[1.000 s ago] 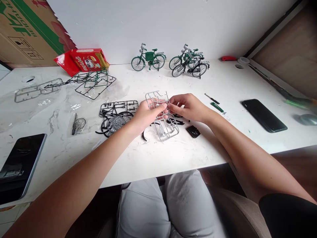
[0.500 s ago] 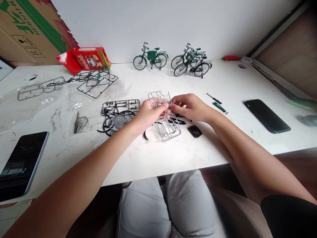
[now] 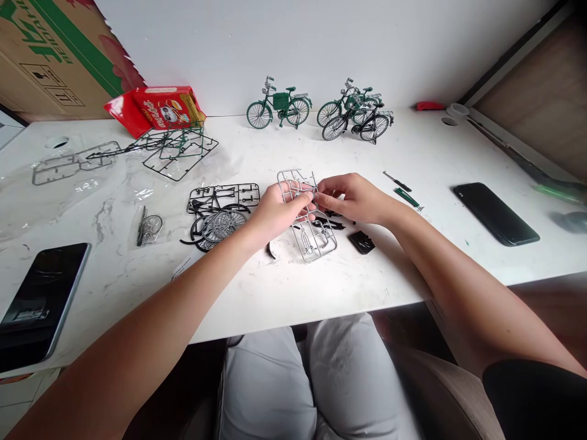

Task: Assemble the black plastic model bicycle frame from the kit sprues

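A silver-grey openwork part frame point(image 3: 310, 215), rounded at its corners, is held over the white table point(image 3: 275, 299), slanting from far left to near right. Small thin parts are carried on its rails. It is supported by the left hand point(image 3: 280, 211) and touched at its right edge by the right hand's point(image 3: 348, 197) fingertips.

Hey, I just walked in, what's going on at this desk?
A person is handling a silver parts frame with bare hands. The left hand holds it, while the fingertips of the right hand are at its edge. Small parts are still attached to the frame. Loose black wheels lie beside the left forearm. At the back stand two green model bicycles and a black one, with a red box off to their left.
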A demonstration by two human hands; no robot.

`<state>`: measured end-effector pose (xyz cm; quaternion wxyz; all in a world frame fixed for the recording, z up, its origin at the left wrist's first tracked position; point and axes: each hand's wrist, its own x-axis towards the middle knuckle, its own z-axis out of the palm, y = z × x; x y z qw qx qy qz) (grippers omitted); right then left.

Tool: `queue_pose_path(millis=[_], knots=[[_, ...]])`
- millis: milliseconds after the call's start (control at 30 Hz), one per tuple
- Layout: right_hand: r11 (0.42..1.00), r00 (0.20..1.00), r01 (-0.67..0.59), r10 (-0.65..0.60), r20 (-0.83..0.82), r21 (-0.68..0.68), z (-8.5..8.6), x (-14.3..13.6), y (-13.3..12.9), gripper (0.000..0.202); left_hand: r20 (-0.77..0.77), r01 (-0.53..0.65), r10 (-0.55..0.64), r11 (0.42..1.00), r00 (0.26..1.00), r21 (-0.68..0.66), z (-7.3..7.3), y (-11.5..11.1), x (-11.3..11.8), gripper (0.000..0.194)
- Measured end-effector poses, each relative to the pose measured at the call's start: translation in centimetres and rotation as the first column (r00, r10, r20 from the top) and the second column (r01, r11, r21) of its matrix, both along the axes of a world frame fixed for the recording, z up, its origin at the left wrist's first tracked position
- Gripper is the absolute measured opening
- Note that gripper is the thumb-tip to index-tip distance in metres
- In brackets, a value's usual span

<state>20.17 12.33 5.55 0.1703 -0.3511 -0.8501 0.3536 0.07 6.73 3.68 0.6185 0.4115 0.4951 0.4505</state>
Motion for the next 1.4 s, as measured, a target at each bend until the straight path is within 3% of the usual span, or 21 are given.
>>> queue_pose_path(millis=[600, 1000, 1400], knots=[[1.0, 1.0, -0.001, 0.0, 0.024, 0.015, 0.1, 0.0, 0.0, 0.034, -0.032, -0.011, 0.01, 1.0, 0.999, -0.017, 0.0, 0.1, 0.2, 0.012], [1.0, 1.0, -0.009, 0.009, -0.002, 0.001, -0.1, 0.1, 0.1, 0.032, 0.013, -0.02, 0.02, 1.0, 1.0, 0.024, -1.0, 0.3, -0.1, 0.012], [0.999, 1.0, 0.006, -0.006, -0.013, -0.032, 0.1, 0.0, -0.1, 0.048, 0.034, -0.015, 0.014, 0.999, 0.999, 0.049, -1.3, 0.4, 0.0, 0.012]])
